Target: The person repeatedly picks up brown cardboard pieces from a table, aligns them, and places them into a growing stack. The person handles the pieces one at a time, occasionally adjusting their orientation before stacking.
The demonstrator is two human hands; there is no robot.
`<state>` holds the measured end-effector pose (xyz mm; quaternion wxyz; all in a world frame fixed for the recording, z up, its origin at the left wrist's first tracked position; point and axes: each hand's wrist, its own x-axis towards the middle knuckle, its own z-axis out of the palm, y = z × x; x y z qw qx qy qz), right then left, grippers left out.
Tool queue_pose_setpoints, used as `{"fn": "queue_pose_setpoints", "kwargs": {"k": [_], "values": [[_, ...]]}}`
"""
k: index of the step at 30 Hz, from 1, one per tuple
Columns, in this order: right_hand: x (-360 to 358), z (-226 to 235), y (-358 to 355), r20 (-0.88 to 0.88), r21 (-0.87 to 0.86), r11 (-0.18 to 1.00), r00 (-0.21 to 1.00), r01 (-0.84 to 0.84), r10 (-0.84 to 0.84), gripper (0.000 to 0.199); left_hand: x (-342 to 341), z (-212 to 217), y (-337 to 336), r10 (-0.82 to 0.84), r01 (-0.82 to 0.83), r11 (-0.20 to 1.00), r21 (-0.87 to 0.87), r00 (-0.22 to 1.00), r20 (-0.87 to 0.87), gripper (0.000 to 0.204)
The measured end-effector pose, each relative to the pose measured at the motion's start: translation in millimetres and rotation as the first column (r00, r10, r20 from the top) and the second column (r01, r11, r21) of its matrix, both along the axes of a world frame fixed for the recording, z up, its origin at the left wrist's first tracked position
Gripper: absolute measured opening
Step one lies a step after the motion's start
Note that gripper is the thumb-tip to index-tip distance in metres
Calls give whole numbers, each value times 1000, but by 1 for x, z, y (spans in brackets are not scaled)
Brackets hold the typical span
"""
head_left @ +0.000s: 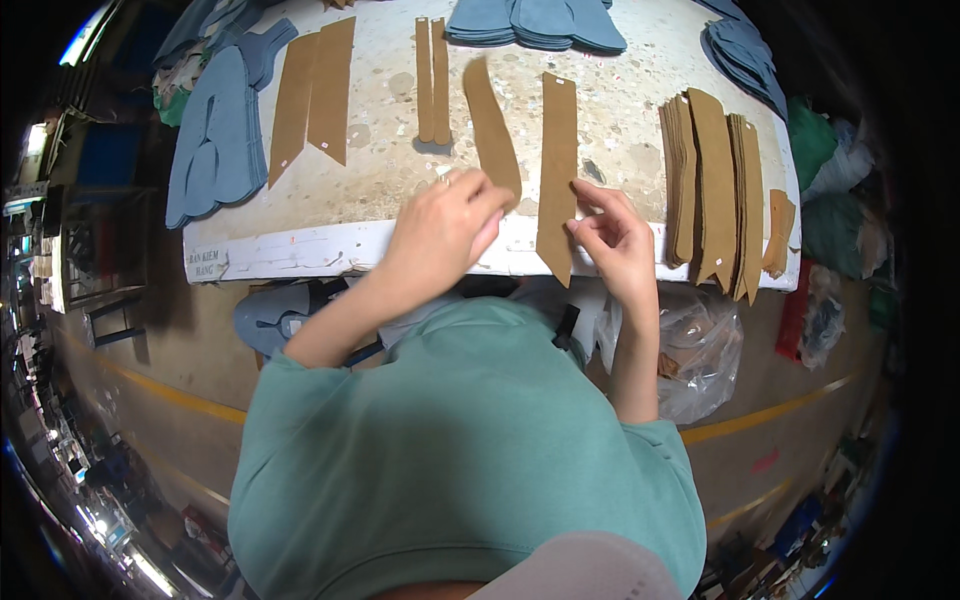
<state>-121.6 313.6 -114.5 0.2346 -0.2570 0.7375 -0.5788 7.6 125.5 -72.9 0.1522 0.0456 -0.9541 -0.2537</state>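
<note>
My left hand (445,228) is closed, its fingers pinching the near end of a curved brown strip (488,115), which looks like leather or suede. This strip is slightly blurred and slants away from me over the table. Beside it lies a straight brown strip (558,170) with a notched near end that reaches past the table's front edge; a small white tag is at its far end. At that strip's right edge is my right hand (617,240), thumb and forefinger apart with their tips touching the edge. Its other fingers are curled.
Stacked brown strips (710,190) stand at the right of the white table (385,215), beside a small brown bundle (778,232). Two wide strips (312,95) and two narrow ones (432,80) lie left. Blue-grey piles (215,150) line the left and far sides. A plastic bag (700,355) sits below.
</note>
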Motion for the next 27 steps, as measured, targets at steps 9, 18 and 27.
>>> {"fn": "queue_pose_setpoints", "kwargs": {"k": [9, 18, 27], "values": [[7, -1, -6, 71, -8, 999, 996, -50, 50, 43, 26, -4, -8, 114, -127, 985, 115, 987, 114, 31], [27, 4, -16, -89, 44, 996, 993, -72, 75, 43, 20, -30, -9, 72, -72, 997, -6, 995, 75, 47], [36, 18, -11, -657, 358, 933, 698, -42, 284, 43, -25, -36, -10, -78, 108, 983, -147, 978, 196, 85]]}}
